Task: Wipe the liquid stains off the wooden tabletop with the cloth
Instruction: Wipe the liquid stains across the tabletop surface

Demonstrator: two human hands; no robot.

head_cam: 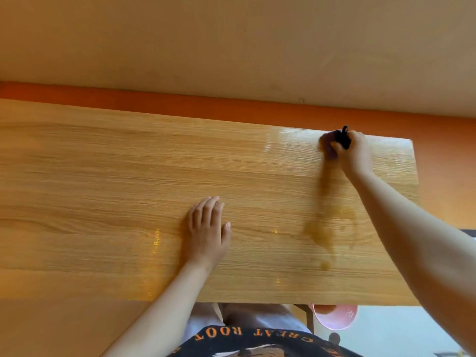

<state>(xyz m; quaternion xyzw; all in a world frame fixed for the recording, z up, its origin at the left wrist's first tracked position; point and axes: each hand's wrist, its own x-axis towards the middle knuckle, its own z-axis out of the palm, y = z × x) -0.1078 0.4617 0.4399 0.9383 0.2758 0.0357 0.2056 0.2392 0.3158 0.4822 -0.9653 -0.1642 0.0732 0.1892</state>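
- The wooden tabletop (103, 176) stretches wide in front of you, its pale grain running left to right.
- Your left hand (208, 233) lies flat on it near the middle, fingers (206, 210) straight and close together.
- Your right hand (356, 153) grips a dark cloth (329, 148) against the far right edge.
- A brownish liquid stain (327, 228) smears from the cloth toward you.
- A small separate drop (325, 265) sits just nearer the front edge.
- A wet sheen (291, 135) glistens left of the cloth.

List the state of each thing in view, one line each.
tabletop, wet sheen, stained on right
stain, brown, smeared, not yet wiped off
cloth, bunched, at tabletop's far edge
right hand, grips cloth
left hand, flat on tabletop
bowl, partly hidden below near edge
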